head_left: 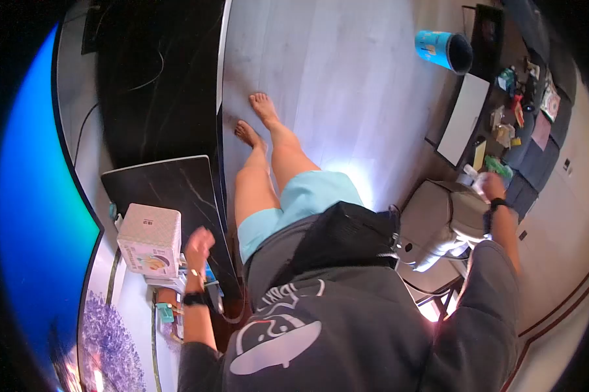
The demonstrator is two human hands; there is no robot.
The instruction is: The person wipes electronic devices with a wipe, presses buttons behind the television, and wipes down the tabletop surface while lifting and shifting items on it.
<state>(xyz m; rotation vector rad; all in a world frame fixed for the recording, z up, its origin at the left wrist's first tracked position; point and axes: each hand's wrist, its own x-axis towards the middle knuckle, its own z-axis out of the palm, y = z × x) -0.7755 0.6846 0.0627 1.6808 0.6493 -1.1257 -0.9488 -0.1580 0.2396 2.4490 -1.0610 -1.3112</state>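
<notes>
My left hand (200, 247) hangs beside a pale pink-white box (148, 238) with a printed front, apart from it. Its fingers are loosely bent and slightly blurred, and nothing shows in them. My right hand (493, 187) is out to the right, above a beige padded seat (431, 209). Its fingers are curled at a small whitish thing (477, 180), too blurred to name. A black bag (347, 238) lies across my waist.
A blue patterned bin (443, 51) stands on the grey floor. A dark marble-look cabinet (160, 85) runs along the left, near a large lit screen (43, 196). To the right, cluttered items lie before a grey sofa (549, 153).
</notes>
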